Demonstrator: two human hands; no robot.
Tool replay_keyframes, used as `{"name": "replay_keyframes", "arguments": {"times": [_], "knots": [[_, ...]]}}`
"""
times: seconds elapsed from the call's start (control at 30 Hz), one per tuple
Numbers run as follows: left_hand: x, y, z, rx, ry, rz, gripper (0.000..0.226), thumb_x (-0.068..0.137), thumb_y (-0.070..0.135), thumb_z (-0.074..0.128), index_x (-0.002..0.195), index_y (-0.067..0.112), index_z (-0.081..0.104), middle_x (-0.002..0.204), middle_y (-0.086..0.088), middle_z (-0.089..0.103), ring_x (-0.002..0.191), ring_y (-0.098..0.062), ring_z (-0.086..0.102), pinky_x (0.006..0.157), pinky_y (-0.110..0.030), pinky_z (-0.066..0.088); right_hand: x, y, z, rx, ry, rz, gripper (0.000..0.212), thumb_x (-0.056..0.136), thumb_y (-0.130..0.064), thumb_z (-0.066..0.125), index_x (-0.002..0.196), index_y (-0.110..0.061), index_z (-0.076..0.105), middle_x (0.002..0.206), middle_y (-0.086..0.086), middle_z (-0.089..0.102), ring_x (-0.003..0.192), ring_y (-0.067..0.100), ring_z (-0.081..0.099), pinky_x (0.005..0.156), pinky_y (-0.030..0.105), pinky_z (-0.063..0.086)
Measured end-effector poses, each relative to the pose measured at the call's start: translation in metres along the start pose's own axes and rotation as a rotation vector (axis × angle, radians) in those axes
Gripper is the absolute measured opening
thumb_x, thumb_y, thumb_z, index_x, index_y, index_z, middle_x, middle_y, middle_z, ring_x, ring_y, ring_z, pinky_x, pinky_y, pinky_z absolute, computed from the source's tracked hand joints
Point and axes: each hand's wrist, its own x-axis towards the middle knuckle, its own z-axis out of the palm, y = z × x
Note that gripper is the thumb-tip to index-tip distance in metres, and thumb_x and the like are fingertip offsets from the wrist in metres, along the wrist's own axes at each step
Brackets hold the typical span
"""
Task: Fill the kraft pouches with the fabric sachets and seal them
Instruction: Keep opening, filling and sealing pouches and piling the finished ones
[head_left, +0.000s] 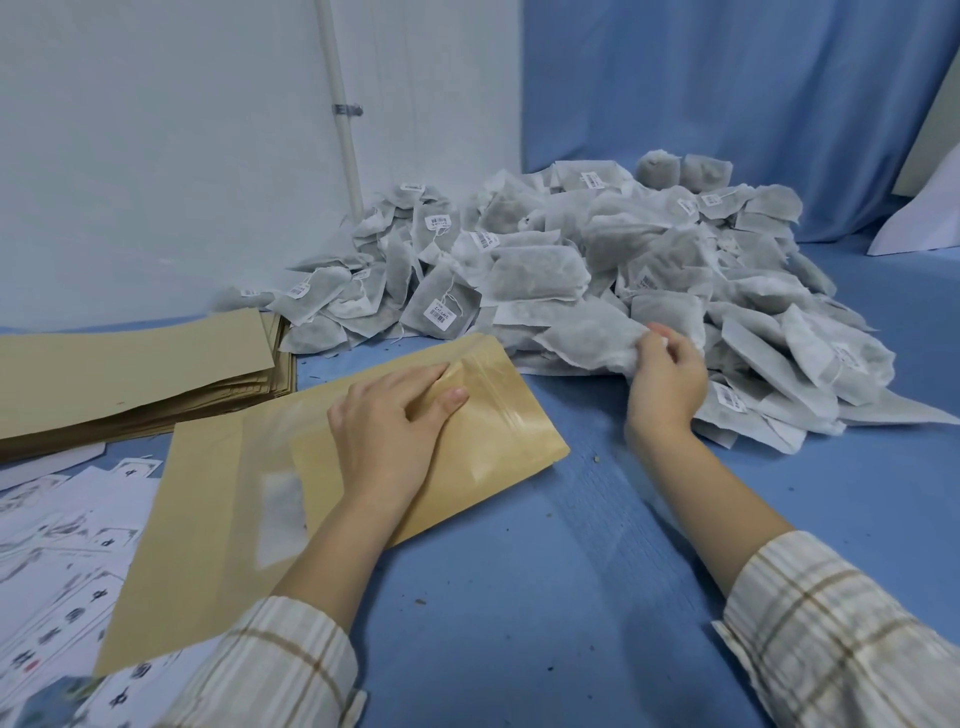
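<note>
Printed label sheets (57, 530) are lying nearest, at the left edge of the blue worktop (571, 597). The left hand (387, 431) is pressing flat, fingers straight, on a kraft pouch (483, 415) lying on top of a second pouch (208, 545). The right hand (665, 379) is pinching a fabric sachet (587, 338) at the near edge of the sachet heap (623, 270). Flat pouches (130, 364) are waiting stacked at far left. Judging by both supplies, most filling and sealing is remaining.
</note>
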Motion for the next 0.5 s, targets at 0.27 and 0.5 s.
{"name": "replay_keyframes", "arguments": {"times": [0.27,0.5], "knots": [[0.001,0.004,-0.006,-0.135,-0.009,0.047,0.032,0.079,0.051,0.063,0.105,0.035,0.071,0.111,0.015,0.068,0.110,-0.016,0.054,0.103,-0.044,0.031,-0.011,-0.004,-0.001,-0.084,-0.525,-0.018,0.020,0.083,-0.002,0.055,0.085,-0.020,0.065,0.079,-0.003,0.061,0.066,0.002,0.057,0.060,0.014,0.045],[-0.010,0.015,0.001,-0.115,-0.100,0.164,0.043,0.073,0.062,0.049,0.104,0.040,0.070,0.110,0.023,0.066,0.107,-0.011,0.052,0.096,-0.030,0.023,-0.045,-0.007,0.024,-0.543,-0.939,0.017,0.023,0.097,-0.019,0.046,0.075,-0.025,0.046,0.073,-0.011,0.049,0.079,0.010,0.052,0.058,0.012,0.042]]}}
